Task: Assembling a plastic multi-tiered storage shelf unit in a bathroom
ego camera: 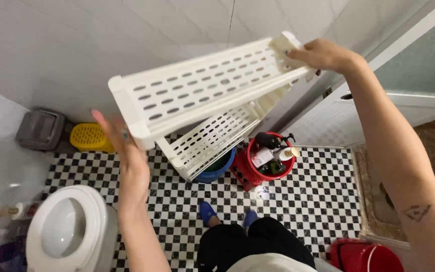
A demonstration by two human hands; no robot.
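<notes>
Black-and-white checkered floor (pixel 308 201) throughout. White toilet (pixel 69 229), lid shut, at lower left. Grey lidded bin (pixel 41 130) against wall, yellow perforated basket (pixel 90 137) just beside it. Red bucket (pixel 268 163) mid-floor, packed with bottles: dark pump bottle, white ones. Blue basin (pixel 217 168) touching red bucket's left side. Second red bucket (pixel 371 257) at lower right edge. Brown mat (pixel 376 201) along right side near white door (pixel 338 121). White tiled wall (pixel 76 50) behind.
</notes>
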